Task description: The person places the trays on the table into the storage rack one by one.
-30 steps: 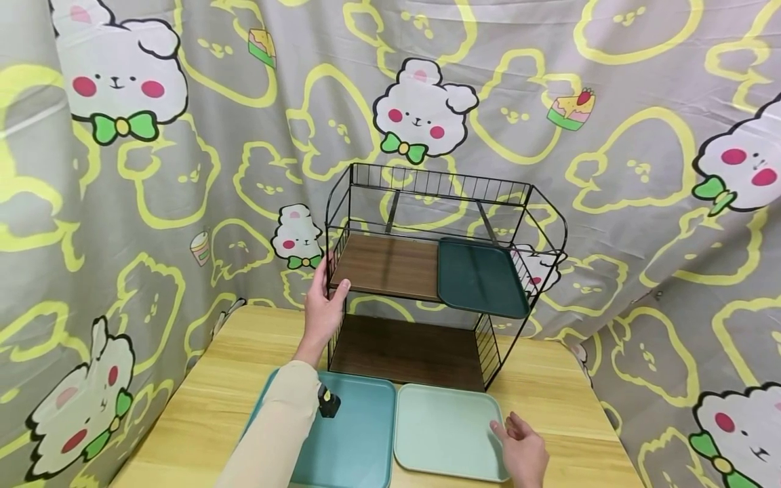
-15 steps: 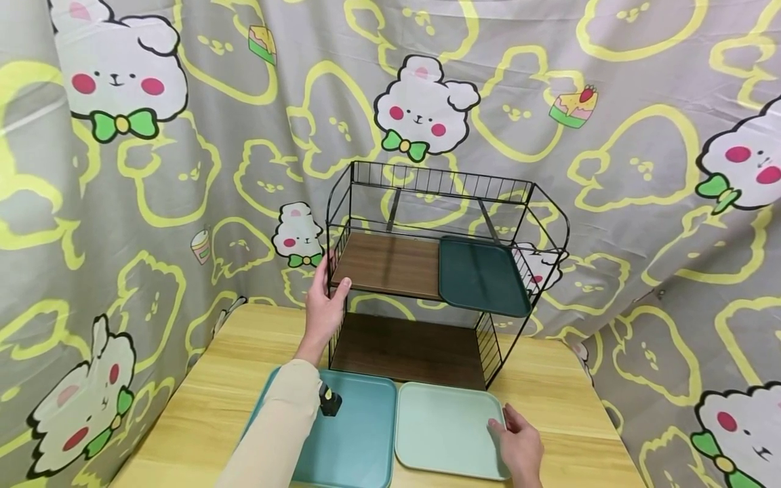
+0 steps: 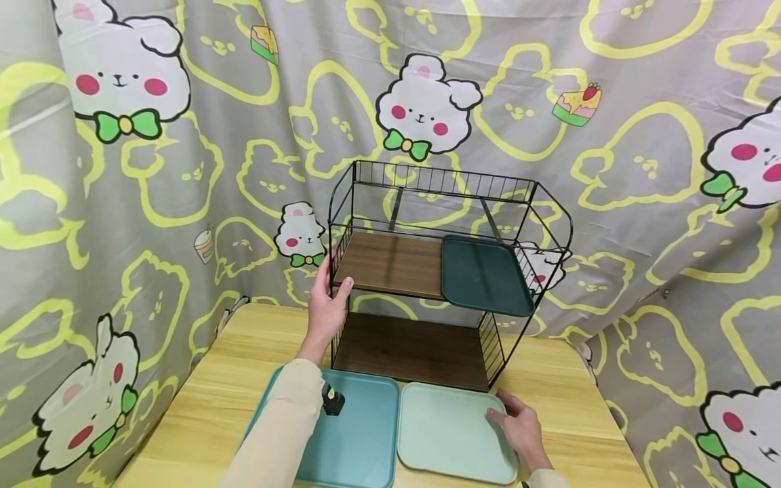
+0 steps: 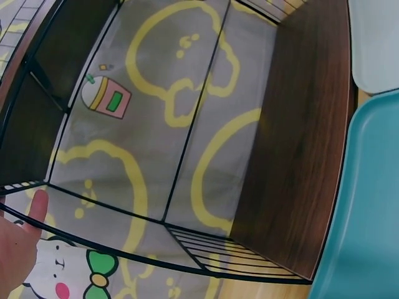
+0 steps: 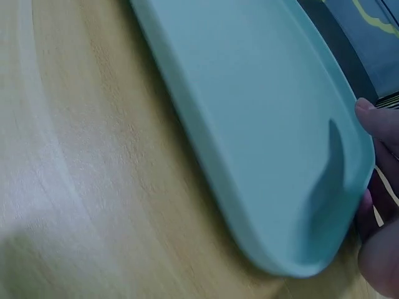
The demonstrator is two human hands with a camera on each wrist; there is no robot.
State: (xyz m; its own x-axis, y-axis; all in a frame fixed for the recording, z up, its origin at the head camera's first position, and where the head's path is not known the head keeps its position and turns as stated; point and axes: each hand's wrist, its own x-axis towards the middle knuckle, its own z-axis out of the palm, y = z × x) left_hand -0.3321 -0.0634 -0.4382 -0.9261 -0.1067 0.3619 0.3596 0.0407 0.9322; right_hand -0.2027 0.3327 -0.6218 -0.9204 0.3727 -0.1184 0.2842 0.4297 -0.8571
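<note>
My left hand (image 3: 326,305) grips the left front post of a black wire shelf rack (image 3: 427,296), thumb in front and fingers behind. In the left wrist view, the thumb (image 4: 37,208) shows beside the rack's wire side. A pale green tray (image 3: 454,434) lies on the table before the rack. My right hand (image 3: 518,423) holds its right edge near the back corner, thumb over the rim and fingers at the outer side. In the right wrist view, the fingers are partly hidden by the pale green tray (image 5: 262,124).
A larger teal tray (image 3: 360,434) lies left of the pale one, partly under my left forearm. A dark green tray (image 3: 485,274) sits on the right of the middle shelf, its front overhanging. The wooden lower shelf (image 3: 415,349) stands behind the trays. A printed curtain (image 3: 244,169) surrounds the table.
My right hand has moved forward along the pale green tray's right edge and taken hold near the back corner. The tray has shifted slightly right. The left hand stays on the rack.
</note>
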